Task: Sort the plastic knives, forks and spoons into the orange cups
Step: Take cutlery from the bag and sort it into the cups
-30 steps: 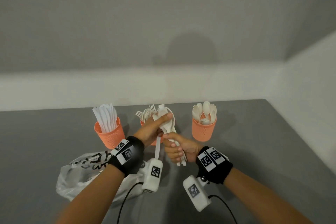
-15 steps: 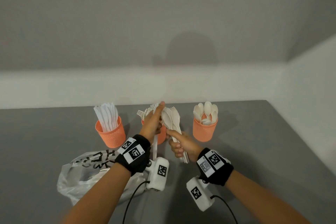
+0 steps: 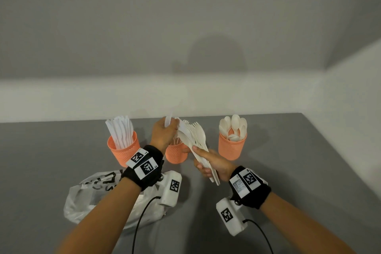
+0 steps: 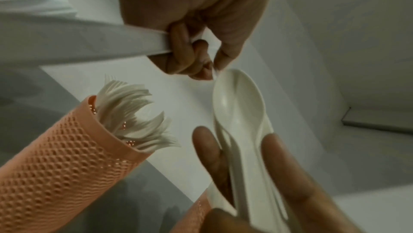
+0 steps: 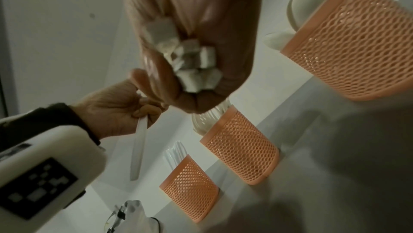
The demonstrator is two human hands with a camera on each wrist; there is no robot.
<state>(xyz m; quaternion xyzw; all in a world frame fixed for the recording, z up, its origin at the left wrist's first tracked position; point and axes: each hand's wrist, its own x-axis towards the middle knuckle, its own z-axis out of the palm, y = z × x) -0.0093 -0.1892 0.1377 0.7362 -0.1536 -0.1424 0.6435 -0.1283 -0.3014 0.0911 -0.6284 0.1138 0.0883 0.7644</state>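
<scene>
Three orange mesh cups stand in a row: the left cup [image 3: 123, 148] holds knives, the middle cup [image 3: 175, 153] forks, the right cup [image 3: 233, 147] spoons. My right hand [image 3: 203, 163] grips a bundle of white spoons and forks [image 3: 198, 140] by the handles, above the middle cup; the handle ends [image 5: 194, 63] poke out of the fist. My left hand [image 3: 168, 128] is curled round a single white knife [image 3: 168, 119], its handle [image 5: 139, 148] hanging below the fist. The left fingertips [image 4: 208, 72] touch the tip of the bundle's top spoon [image 4: 239, 99].
A crumpled clear plastic bag [image 3: 99, 198] with black print lies on the grey table [image 3: 309, 171] under my left forearm. White walls close the table's far edge and right side. Cables trail from both wrist cameras.
Both hands have risen above the middle cup. My left hand has slid from the middle of the bundle up to its tip, still holding the knife. The bundle now fans out leaning left.
</scene>
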